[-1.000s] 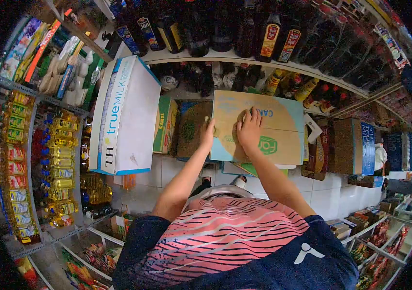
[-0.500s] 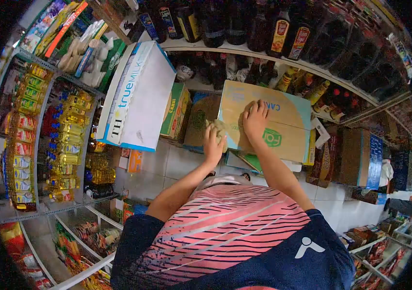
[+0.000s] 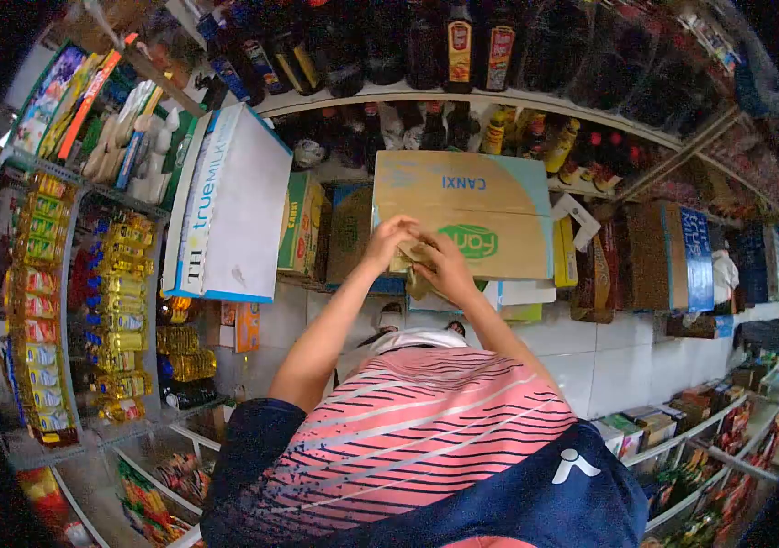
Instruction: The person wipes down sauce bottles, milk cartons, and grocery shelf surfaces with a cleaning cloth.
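Observation:
A brown cardboard box (image 3: pixel 508 219) with green and blue print lies in front of the shelf of bottles. At its near left edge, my left hand (image 3: pixel 391 241) has its fingers closed on a crumpled tan cloth (image 3: pixel 418 284). My right hand (image 3: pixel 445 267) is beside it, fingers also closed on the cloth, which hangs between the two hands. The exact grip of the fingertips is partly hidden.
A white and blue milk carton box (image 3: pixel 241 205) stands at the left, with a green box (image 3: pixel 302 224) beside it. Oil bottles (image 3: pixel 124 310) line the left shelf. Dark bottles (image 3: pixel 344 55) fill the shelf behind. More boxes (image 3: pixel 673 256) stand at the right.
My right hand has left the top of the cardboard box and joined my left hand at the cloth. The whole view has shifted, so the boxes appear further left.

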The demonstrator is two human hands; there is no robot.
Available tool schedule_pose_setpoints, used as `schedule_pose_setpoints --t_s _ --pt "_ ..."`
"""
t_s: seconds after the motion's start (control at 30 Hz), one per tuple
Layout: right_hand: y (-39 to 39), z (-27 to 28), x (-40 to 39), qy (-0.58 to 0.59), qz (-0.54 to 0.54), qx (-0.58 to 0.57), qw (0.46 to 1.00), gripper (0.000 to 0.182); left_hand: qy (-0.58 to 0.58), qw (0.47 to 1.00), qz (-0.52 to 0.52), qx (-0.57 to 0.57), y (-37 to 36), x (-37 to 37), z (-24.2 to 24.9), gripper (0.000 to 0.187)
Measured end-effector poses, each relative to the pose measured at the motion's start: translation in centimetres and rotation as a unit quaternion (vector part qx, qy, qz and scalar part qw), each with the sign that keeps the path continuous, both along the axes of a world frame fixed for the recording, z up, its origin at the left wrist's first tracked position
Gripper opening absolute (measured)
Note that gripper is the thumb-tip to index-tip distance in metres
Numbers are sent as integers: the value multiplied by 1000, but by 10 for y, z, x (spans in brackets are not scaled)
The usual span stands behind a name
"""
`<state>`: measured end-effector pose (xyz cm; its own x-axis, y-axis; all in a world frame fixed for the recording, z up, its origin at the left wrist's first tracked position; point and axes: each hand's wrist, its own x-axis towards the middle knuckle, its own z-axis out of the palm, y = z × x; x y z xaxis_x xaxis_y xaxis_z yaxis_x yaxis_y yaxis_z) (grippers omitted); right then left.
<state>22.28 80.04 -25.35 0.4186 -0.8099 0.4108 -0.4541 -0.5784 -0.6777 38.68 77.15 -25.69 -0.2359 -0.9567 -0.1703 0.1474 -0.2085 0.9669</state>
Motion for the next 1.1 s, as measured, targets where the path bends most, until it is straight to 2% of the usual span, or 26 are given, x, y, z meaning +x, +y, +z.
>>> schedule_pose_setpoints --t_s 0.03,0.07,0.1,0.13,0.17,0.23,0.33,0.4,0.43,0.47,0.5,0.53,0.57,0.6,0.67,0.7,0.77,0.83,0.87,0.9,0.93,0.97,1.0,1.03,1.1 --pt "-1 -6 1 30 11 -27 999 40 -135 988 24 -64 -6 -1 3 29" --pt "1 -11 -1 28 5 -27 999 40 -137 988 18 -66 -13 0 7 29" --pt "7 -15 -7 42 -23 -21 999 38 -305 940 6 -153 -21 -1 16 29" --pt "14 -18 -14 58 -51 -15 997 35 -459 856 -6 -236 -28 -2 18 30" --pt "24 -20 -23 59 -57 -15 997 35 -457 857 -12 -239 -35 0 12 30" --pt "49 -18 -43 113 -90 -22 989 36 -496 805 -31 -324 -46 1 -10 31" --pt "88 -23 -55 103 -125 16 987 34 -537 779 -24 -323 -43 -2 -14 33" --pt "102 -48 -51 -24 -214 141 966 26 -535 782 -24 -320 -44 -3 -13 34" --pt "102 -66 -45 -25 -217 146 965 26 -535 784 -21 -315 -42 -3 -13 34" --pt "96 -88 -36 -241 -260 399 846 22 -536 784 -27 -312 -41 -2 -12 34" --pt "90 -102 -25 -430 -270 598 620 18 -539 780 -27 -315 -41 -3 -11 35" --pt "79 -105 -1 -469 -281 606 577 20 -542 777 -27 -320 -42 -2 -10 35" --pt "66 -124 19 -529 -215 646 506 24 -542 777 -32 -320 -42 -2 -12 35" --pt "53 -140 37 -581 -146 676 428 28 -535 776 -19 -335 -42 -1 -15 36" --pt "32 -109 80 -637 -188 709 237 36 -528 774 -8 -350 -42 -2 -15 38" --pt "28 -96 92 -638 -188 709 234 36 -523 775 -6 -356 -42 -3 -12 38" --pt "28 -78 108 -670 -89 715 176 32 -519 776 -12 -358 -40 1 -14 37" --pt "25 -62 86 -742 -80 665 39 31 -520 769 -11 -371 -44 1 -18 37" --pt "21 -53 85 -707 -158 679 123 37 -518 771 -16 -369 -43 1 -20 37" --pt "21 -64 64 -715 -179 674 47 35 -522 767 -11 -373 -43 1 -19 37" --pt "25 -65 46 -732 -161 658 73 33 -526 763 -7 -376 -42 1 -18 37" --pt "24 -63 24 -726 -187 661 18 32 -524 765 -12 -374 -42 0 -18 37" --pt "31 -49 0 -770 -94 631 -7 31 -530 761 -11 -374 -43 0 -18 37" --pt "30 -44 -6 -736 -154 616 235 32 -536 757 -11 -373 -42 0 -16 37" --pt "27 -43 -30 -726 -204 616 228 39 -541 753 -15 -375 -41 -1 -15 38"
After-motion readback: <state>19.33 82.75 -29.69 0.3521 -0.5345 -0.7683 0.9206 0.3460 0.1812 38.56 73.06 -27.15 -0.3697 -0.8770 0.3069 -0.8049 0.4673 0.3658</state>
